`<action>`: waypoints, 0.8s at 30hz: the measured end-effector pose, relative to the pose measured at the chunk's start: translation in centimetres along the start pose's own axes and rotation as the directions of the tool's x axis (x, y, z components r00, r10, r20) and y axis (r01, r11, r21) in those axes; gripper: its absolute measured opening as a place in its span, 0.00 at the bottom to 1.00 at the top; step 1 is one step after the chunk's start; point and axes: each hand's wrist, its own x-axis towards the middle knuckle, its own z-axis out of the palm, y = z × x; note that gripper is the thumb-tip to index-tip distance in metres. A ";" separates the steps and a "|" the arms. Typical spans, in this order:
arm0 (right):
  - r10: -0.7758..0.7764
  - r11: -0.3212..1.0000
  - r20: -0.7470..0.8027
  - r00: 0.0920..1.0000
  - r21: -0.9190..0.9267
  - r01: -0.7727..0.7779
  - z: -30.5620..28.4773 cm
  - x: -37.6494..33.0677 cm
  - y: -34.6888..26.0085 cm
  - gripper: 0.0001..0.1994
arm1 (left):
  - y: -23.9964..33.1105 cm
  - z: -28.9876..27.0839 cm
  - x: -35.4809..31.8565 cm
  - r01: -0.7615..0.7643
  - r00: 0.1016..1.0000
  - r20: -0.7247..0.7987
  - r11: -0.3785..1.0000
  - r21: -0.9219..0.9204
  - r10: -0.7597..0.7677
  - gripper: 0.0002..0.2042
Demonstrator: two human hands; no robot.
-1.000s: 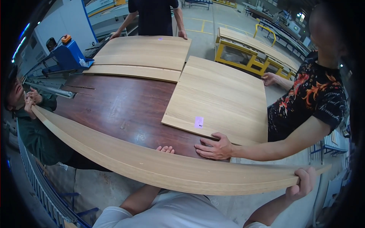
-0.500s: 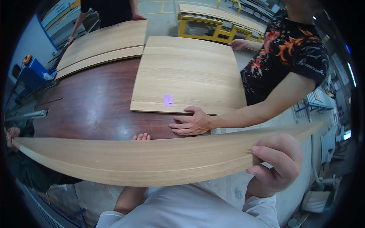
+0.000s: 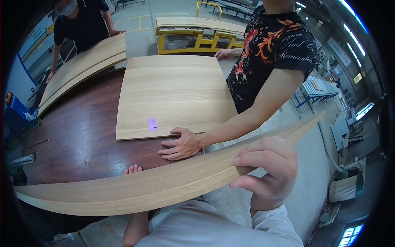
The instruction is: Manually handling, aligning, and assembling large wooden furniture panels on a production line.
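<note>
A long light wood panel (image 3: 135, 187) spans the view in front of my chest, tilted on edge. My right hand (image 3: 267, 166) grips it near its right end, fingers curled over the top edge. My left hand (image 3: 133, 169) holds it from behind at the middle; only the fingertips show above the edge. A co-worker in a black patterned shirt rests a hand (image 3: 181, 144) on the dark brown table (image 3: 78, 131), touching the corner of a light wood board (image 3: 173, 94) that lies flat there with a small purple label (image 3: 152, 124).
More light boards (image 3: 82, 70) lie at the table's far left, where a second person in black leans on them. A yellow cart (image 3: 197, 31) with boards stands behind. Blue machinery (image 3: 16, 115) sits at the left edge. Concrete floor lies to the right.
The view has swung right and closer. My right hand with the panel's end has come nearer and larger. The co-worker's hand stays at the board's corner.
</note>
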 end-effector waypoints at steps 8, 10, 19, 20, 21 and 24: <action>-0.103 0.995 0.035 0.994 0.003 0.103 -0.2 0.0 0.4 0.18 | 0.9 0.9 -1.2 0.283 0.947 0.048 0.755 -0.592 -0.318 0.20; -0.115 0.993 0.043 0.992 0.014 0.115 0.1 -0.1 0.8 0.16 | 0.9 1.6 -1.3 0.200 0.980 0.043 0.967 -0.157 -0.196 0.23; -0.132 0.990 -0.019 0.991 0.043 0.133 0.2 -0.2 0.7 0.14 | 0.8 2.5 -1.0 0.334 0.892 0.002 0.655 -0.678 -0.452 0.20; -0.129 0.991 -0.034 0.991 0.041 0.130 0.2 -0.2 0.7 0.14 | 0.8 2.4 -1.0 0.313 0.913 -0.021 0.733 -0.604 -0.407 0.20; -0.134 0.990 -0.039 0.990 0.040 0.135 0.2 -0.2 0.7 0.14 | 0.7 2.4 -0.9 0.287 0.932 -0.040 0.802 -0.524 -0.360 0.20; -0.124 0.992 -0.041 0.991 0.018 0.125 0.2 -0.7 0.8 0.15 | 1.0 1.7 -0.6 0.275 0.935 -0.053 0.810 -0.518 -0.351 0.20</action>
